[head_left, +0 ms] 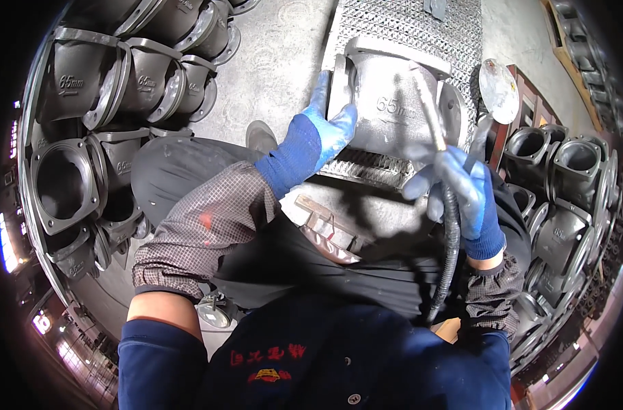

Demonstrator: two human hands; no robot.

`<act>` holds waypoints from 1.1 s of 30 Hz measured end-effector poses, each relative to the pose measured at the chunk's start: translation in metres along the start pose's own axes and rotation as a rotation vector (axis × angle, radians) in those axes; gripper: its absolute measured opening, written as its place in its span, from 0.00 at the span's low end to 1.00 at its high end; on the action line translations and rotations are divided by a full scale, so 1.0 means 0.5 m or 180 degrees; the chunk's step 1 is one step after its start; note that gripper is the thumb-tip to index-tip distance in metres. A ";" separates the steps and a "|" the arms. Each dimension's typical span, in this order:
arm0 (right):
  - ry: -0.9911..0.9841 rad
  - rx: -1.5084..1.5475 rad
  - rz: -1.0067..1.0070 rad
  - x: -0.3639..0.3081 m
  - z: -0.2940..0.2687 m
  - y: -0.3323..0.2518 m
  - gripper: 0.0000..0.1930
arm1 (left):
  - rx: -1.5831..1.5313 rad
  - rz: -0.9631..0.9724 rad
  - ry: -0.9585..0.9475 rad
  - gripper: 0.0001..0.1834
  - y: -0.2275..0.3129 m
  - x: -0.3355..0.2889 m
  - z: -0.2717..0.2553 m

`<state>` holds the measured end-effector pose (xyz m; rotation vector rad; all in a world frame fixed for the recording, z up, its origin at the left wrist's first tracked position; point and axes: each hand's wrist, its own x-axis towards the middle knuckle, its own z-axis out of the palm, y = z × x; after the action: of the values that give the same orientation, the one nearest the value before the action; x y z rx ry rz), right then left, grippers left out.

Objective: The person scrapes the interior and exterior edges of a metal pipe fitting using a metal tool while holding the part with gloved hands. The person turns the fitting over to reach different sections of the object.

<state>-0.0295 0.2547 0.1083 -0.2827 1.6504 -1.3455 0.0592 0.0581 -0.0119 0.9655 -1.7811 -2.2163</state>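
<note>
A grey cast-metal valve body [393,102] with flanged ends lies in front of me on a metal mesh-topped bench [366,20]. My left hand [328,133], in a blue coated glove, grips the flange at its left side, with thumb and fingers on either side of the rim. My right hand [455,184], also gloved, is closed around a slim rod-like tool [429,109] fed by a black ribbed hose [449,253]. The tool's tip reaches over the upper part of the casting. Motion blurs the right fingers and the tool, and I cannot make out its exact kind.
Similar castings [147,82] are stacked at my left, and more castings [564,239] stand at my right. A round pale disc [499,91] is beside the bench's right edge. Below the bench lie some wooden pieces [325,219]. My legs straddle this spot.
</note>
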 end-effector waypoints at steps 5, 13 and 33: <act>-0.0385 -0.0194 0.0711 -0.013 0.009 0.029 0.18 | 0.0799 -0.0098 0.0003 0.35 -0.003 0.006 -0.012; -0.0449 -0.0243 0.0859 -0.010 0.025 0.028 0.17 | 0.0923 0.0506 -0.0211 0.46 -0.027 0.023 -0.037; 0.1494 0.0597 -0.0698 -0.014 -0.122 0.059 0.19 | 0.0340 0.0425 -0.0491 0.33 0.063 0.103 -0.027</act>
<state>-0.0622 0.3091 0.0831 -0.0346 1.8944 -1.8236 0.0174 0.0130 -0.0044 0.6870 -1.9842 -2.1856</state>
